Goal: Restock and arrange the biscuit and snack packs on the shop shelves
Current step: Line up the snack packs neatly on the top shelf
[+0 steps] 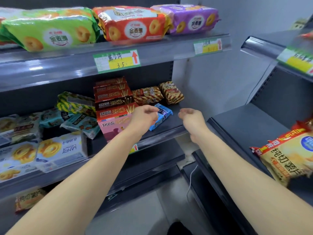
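Observation:
A small blue snack pack (164,116) lies flat near the right end of the middle shelf (177,123). My left hand (144,116) hovers at its left edge with loosely curled fingers and hides part of it; no grip on it shows. My right hand (191,116) hangs over bare shelf a little right of the pack, fingers loosely curled, holding nothing. Behind the blue pack lie two brown striped biscuit packs (171,93). To its left stands a stack of red boxes (111,99) on a pink box (115,128).
The top shelf holds green (50,31), orange (132,24) and purple (191,19) biscuit bags. Teal packs (67,119) and white cookie boxes (61,150) fill the left. A second dark shelf unit at right carries a yellow crisp bag (288,160).

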